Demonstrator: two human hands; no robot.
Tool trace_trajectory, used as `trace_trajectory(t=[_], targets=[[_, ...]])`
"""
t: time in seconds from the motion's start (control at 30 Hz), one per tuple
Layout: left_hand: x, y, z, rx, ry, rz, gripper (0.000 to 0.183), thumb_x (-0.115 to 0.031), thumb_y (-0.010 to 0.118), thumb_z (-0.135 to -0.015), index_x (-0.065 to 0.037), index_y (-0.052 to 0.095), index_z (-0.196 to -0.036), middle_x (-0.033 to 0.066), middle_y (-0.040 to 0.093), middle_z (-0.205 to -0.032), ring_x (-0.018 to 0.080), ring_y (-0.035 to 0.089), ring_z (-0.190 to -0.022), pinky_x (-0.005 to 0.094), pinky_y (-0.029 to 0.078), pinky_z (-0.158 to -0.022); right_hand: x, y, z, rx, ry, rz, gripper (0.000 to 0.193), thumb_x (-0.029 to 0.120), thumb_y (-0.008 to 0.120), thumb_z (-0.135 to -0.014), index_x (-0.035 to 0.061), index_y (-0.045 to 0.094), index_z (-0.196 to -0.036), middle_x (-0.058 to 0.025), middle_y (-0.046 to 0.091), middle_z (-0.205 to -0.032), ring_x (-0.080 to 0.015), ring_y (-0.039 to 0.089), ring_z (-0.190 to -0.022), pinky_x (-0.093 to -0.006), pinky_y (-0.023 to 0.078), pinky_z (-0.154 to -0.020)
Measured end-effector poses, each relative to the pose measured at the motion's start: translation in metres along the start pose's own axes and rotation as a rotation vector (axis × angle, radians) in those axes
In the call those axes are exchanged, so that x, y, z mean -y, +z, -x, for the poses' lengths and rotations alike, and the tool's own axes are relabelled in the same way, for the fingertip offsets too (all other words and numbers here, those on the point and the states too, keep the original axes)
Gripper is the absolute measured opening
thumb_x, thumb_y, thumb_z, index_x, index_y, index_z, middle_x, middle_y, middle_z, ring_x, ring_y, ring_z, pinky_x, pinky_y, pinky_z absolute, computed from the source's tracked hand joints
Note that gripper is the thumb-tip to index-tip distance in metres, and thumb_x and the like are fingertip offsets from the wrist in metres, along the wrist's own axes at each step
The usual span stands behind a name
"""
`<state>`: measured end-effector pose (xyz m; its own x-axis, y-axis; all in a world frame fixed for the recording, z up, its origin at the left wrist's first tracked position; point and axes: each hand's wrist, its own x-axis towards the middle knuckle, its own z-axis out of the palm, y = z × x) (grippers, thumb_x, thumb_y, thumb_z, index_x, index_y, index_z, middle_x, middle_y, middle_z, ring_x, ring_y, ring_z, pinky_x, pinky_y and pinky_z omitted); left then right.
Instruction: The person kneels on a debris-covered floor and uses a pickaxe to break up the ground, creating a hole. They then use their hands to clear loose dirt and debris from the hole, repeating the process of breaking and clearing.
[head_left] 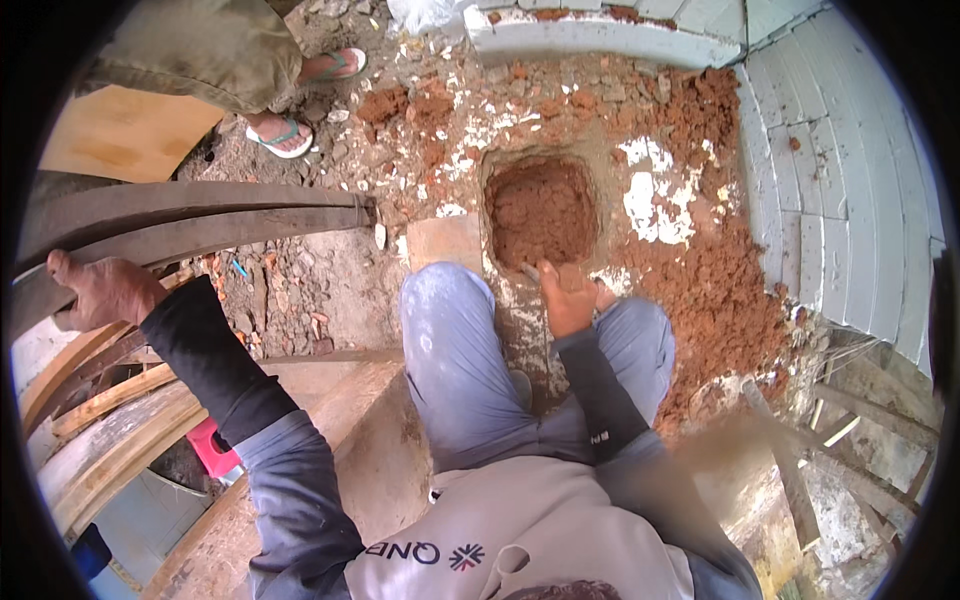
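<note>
My left hand (100, 290) grips a grey wooden plank (200, 225) that runs across the left side at about knee height. Between my knees, my right hand (568, 298) is closed around a small tool whose tip pokes out toward a square hole (540, 210) dug in the ground. The hole is filled with loose red-brown earth. I cannot make out what kind of tool it is. My legs in grey-blue trousers straddle the spot just below the hole.
Red soil (715, 290) is heaped right of the hole, against a white brick wall (840, 190). Another person's feet in green sandals (285, 135) stand at top left beside a plywood board (125, 130). Wooden planks (110, 410) and a red object (212, 448) lie at lower left.
</note>
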<state>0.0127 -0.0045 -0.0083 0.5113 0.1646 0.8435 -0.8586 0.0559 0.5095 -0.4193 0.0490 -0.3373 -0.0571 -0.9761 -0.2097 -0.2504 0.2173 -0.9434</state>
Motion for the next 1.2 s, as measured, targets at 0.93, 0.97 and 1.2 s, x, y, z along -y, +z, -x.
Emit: trace_trajectory(t=[0.93, 0.97, 1.2], targets=[[0.022, -0.001, -0.001, 0.013, -0.015, 0.031, 0.068, -0.038, 0.081, -0.083, 0.016, 0.055, -0.115, 0.0267, 0.066, -0.108, 0.0321, 0.064, -0.092, 0.0425, 0.052, -0.081, 0.364, -0.247, 0.041, 0.008, -0.34, -0.043, 0.029, 0.028, 0.067, -0.095, 0.002, 0.061, -0.085, -0.0011, 0.051, -0.058, -0.0129, 0.049, -0.048, -0.0331, 0.047, -0.053], [0.021, -0.003, -0.007, 0.013, 0.0, 0.018, 0.068, -0.038, 0.081, -0.083, 0.016, 0.055, -0.114, 0.0267, 0.066, -0.108, 0.0322, 0.064, -0.092, 0.0426, 0.052, -0.081, 0.371, -0.263, 0.039, -0.028, -0.379, -0.06, 0.029, 0.028, 0.068, -0.094, 0.0014, 0.062, -0.085, -0.0016, 0.052, -0.059, -0.0133, 0.05, -0.049, -0.0333, 0.048, -0.053], [0.015, 0.002, 0.033, 0.025, -0.078, 0.012, 0.068, -0.041, 0.082, -0.083, 0.016, 0.058, -0.113, 0.0269, 0.067, -0.108, 0.033, 0.064, -0.093, 0.0436, 0.052, -0.081, 0.41, -0.356, 0.0, -0.434, -0.591, -0.063, 0.03, 0.026, 0.073, -0.089, -0.0028, 0.064, -0.088, -0.0053, 0.058, -0.066, -0.0166, 0.055, -0.052, -0.0346, 0.051, -0.055]])
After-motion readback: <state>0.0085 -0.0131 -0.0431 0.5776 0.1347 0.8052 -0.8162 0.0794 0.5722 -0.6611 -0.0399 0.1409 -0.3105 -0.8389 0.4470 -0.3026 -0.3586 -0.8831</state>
